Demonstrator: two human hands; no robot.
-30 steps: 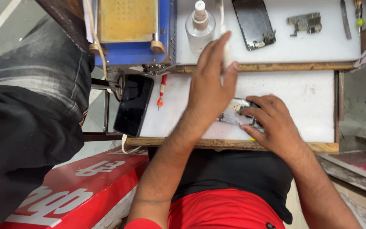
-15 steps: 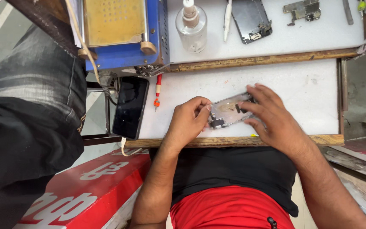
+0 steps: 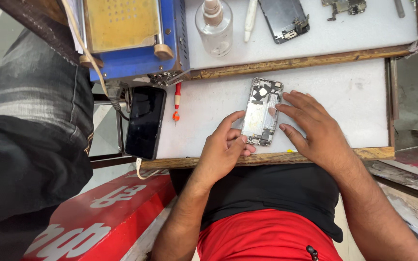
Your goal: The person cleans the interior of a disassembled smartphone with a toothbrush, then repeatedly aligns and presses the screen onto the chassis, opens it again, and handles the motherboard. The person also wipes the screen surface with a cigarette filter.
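An opened phone body (image 3: 261, 111), silver with its inner parts showing, lies flat on the white worktop (image 3: 354, 106). My left hand (image 3: 223, 150) grips its near end, thumb and forefinger at the lower left corner. On the phone's right side rests my right hand (image 3: 310, 128), fingers spread flat on the worktop, fingertips touching the phone's right edge.
A black phone (image 3: 144, 123) and a red screwdriver (image 3: 176, 101) lie at the worktop's left. On the upper shelf stand a blue machine with a yellowed plate (image 3: 131, 38), a clear bottle (image 3: 214, 26), a white tool (image 3: 250, 19) and a screen part (image 3: 284, 19). A red box (image 3: 97, 217) sits below, left.
My left hand drew back from the upper shelf to the phone body. The phone, held tilted in my right hand before, now lies flat farther up the worktop.
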